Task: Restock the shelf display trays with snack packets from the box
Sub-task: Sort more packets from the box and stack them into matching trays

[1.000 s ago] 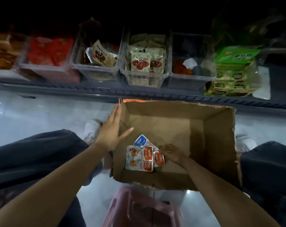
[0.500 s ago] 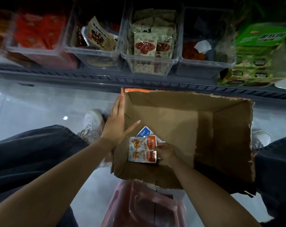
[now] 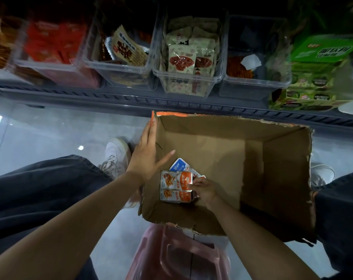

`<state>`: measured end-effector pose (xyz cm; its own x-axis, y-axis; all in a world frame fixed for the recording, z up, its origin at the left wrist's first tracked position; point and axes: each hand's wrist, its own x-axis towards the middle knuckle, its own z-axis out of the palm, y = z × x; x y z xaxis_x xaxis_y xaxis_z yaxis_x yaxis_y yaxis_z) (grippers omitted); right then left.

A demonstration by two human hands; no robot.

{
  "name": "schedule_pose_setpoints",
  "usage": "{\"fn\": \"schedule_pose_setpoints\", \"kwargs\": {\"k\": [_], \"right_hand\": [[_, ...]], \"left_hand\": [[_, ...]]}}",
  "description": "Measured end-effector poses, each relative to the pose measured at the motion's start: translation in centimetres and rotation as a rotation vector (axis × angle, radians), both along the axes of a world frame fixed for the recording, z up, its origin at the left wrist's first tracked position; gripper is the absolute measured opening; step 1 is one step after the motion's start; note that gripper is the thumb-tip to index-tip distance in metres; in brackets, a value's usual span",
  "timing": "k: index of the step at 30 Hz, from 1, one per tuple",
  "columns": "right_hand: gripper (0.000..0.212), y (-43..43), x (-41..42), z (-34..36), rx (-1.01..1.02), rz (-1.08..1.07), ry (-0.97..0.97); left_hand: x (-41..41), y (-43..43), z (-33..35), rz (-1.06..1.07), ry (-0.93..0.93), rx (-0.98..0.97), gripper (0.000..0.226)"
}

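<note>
Where the orange-and-white packets (image 3: 176, 186) lie, low centre of the frame in the near left corner of the box (image 3: 282, 168), the right hand (image 3: 203, 191) pinches their right edge with curled fingers. A blue packet (image 3: 178, 165) sits just behind. The left hand (image 3: 146, 158), flat and straight-fingered, steadies the box's left wall. Pinched at one edge, the slick stack could fan apart and spill before reaching the trays (image 3: 188, 76) across the top.

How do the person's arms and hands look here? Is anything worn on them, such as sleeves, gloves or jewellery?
Both are bare. The left forearm and the right forearm show no sleeve up to the picture's edge. The left hand and the right hand wear no glove, and no ring, watch or bracelet is visible.
</note>
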<state>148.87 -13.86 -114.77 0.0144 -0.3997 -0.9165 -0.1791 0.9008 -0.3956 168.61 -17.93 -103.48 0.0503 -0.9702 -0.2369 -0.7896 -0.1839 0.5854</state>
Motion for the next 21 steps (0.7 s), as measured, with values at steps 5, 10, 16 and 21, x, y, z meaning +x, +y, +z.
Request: {"fn": "schedule_pose_setpoints", "kwargs": {"k": [5, 10, 16, 21], "right_hand": [[0.028, -1.5, 0.7, 1.6, -0.089, 0.063, -0.074], [0.026, -4.3, -0.4, 5.5, -0.281, -0.048, -0.104], [0.033, -8.2, -4.6, 13.6, -0.374, 0.194, -0.188], [0.028, -10.4, -6.1, 21.6, -0.516, 0.37, -0.245]], "left_hand": [[0.1, 0.1, 0.4, -0.01, -0.01, 0.035, 0.096], [0.2, 0.1, 1.5, -0.029, -0.103, -0.015, 0.092], [-1.9, -0.6, 5.0, -0.128, -0.121, -0.041, 0.081], [-4.3, -1.4, 9.4, -0.167, 0.28, 0.279, 0.049]]}}
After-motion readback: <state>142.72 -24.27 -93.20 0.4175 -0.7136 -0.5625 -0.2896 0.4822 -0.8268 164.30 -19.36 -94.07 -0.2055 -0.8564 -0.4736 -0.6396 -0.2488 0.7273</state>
